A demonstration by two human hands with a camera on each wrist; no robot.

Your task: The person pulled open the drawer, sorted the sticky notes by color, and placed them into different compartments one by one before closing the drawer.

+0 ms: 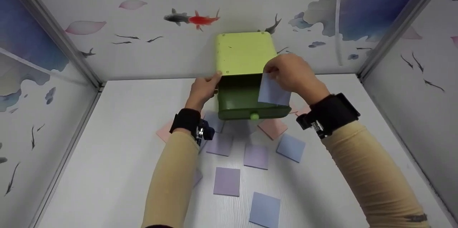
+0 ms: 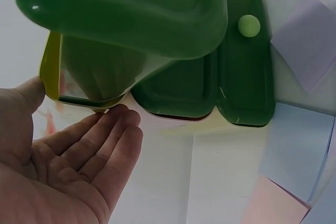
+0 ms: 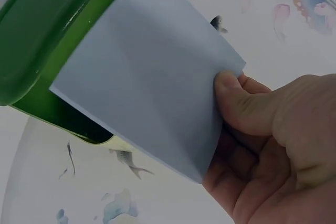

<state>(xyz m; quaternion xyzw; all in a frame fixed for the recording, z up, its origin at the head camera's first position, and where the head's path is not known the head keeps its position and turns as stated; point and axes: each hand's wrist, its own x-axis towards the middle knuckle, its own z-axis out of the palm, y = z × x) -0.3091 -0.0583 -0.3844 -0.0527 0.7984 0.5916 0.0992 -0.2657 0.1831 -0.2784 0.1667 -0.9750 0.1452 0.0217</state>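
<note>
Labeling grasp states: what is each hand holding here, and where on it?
Right hand pinches a blue paper square at one edge, thumb on its face, over the open green drawer. Left hand holds nothing; straight fingers touch the box's side.

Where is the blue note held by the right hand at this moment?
Head view: the blue note, pinched by the right hand, hangs over the open green drawer's right side.

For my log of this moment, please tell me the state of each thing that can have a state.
Green box: drawer pulled out, open.
Blue paper square: pinched by the right hand over the drawer.
Left hand: fingers straight, touching the box side.
Paper squares on the table: lying flat, scattered.
</note>
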